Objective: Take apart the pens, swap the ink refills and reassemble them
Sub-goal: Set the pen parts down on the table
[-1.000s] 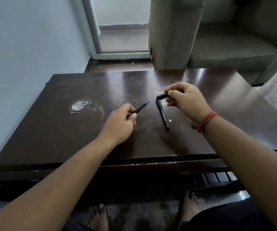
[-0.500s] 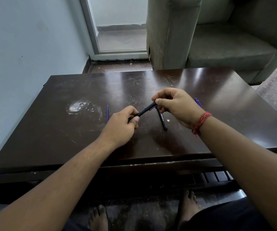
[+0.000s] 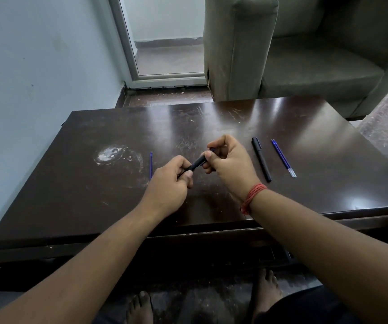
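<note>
Head view, near to far: left hand (image 3: 168,183) and right hand (image 3: 229,161) each clenched on opposite ends of one black pen (image 3: 196,163) above the dark table (image 3: 211,127). At 3 o'clock of the hands lie a second black pen (image 3: 261,159) and, beyond it, blue refills (image 3: 283,157); at 9 o'clock, a single blue refill (image 3: 151,163).

Red thread band (image 3: 253,197), bare forearms, bare feet

One black pen (image 3: 196,163) was gripped at both ends above the bench. A second black pen (image 3: 261,159) lay flat rightward, beside two blue refills (image 3: 283,158); another refill (image 3: 151,164) lay left.
</note>
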`<state>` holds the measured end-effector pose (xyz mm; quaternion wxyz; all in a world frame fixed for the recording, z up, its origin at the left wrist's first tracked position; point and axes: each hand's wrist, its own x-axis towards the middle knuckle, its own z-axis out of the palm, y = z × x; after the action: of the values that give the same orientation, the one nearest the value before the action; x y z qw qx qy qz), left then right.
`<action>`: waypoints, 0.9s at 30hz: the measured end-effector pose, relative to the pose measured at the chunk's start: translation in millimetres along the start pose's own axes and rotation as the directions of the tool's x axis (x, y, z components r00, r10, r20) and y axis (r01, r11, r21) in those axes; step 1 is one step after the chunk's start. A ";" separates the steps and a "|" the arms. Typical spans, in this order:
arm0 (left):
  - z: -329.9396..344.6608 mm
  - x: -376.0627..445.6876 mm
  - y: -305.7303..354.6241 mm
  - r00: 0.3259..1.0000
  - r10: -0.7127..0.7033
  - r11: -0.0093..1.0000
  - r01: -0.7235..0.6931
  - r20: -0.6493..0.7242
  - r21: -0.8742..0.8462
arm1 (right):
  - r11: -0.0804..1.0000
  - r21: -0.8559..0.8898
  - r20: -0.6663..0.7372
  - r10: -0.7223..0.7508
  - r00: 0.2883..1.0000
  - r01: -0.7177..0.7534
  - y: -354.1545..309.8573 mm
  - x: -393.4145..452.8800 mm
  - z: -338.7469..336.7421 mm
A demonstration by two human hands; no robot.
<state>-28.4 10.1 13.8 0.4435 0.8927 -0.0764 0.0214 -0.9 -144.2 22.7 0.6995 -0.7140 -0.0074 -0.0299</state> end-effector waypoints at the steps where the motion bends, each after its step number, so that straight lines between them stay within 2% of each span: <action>1: 2.5 1.4 3.3 1.000 -0.011 0.999 0.010 -0.027 -0.035 | 1.000 0.002 0.009 -0.012 1.000 0.012 -3.1 0.5 1.2; 5: 12.2 8.8 17.5 0.988 -0.091 0.972 0.060 -0.127 -0.226 | 0.984 -0.161 0.019 -0.070 0.997 0.073 -11.5 1.3 10.8; 11: 21.4 -0.6 18.7 0.988 -0.086 0.989 0.070 -0.126 -0.127 | 0.956 -0.293 -0.086 -0.005 0.996 -0.020 -5.7 -2.5 14.4; 18: 25.6 -0.9 18.5 0.997 -0.028 0.997 0.022 -0.079 -0.079 | 0.926 -0.375 -0.097 0.004 0.995 -0.040 -11.5 4.5 7.3; 20: 24.9 -0.7 17.7 0.998 -0.005 0.999 0.002 -0.057 -0.055 | 0.901 -0.434 -0.111 -0.042 0.993 -0.010 -17.1 14.4 -6.9; 22: 21.7 0.3 14.4 0.998 -0.003 1.000 0.002 -0.056 -0.023 | 0.804 -0.595 -0.107 -0.084 0.991 0.004 -25.3 23.2 -26.0; 24: 17.3 3.8 9.4 0.997 -0.008 1.000 0.008 -0.082 0.000 | 0.661 -0.750 -0.106 -0.101 0.989 -0.013 -27.5 32.1 -46.8; 27: 11.3 9.9 4.5 0.993 -0.019 0.999 0.022 -0.120 0.024 | 0.437 -0.896 -0.103 -0.043 0.994 -0.074 -19.3 41.2 -64.9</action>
<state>-19.6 -2.7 11.5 0.4363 0.8961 -0.0401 0.0710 37.1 -209.9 45.4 0.2136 -0.9734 0.0546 -0.0622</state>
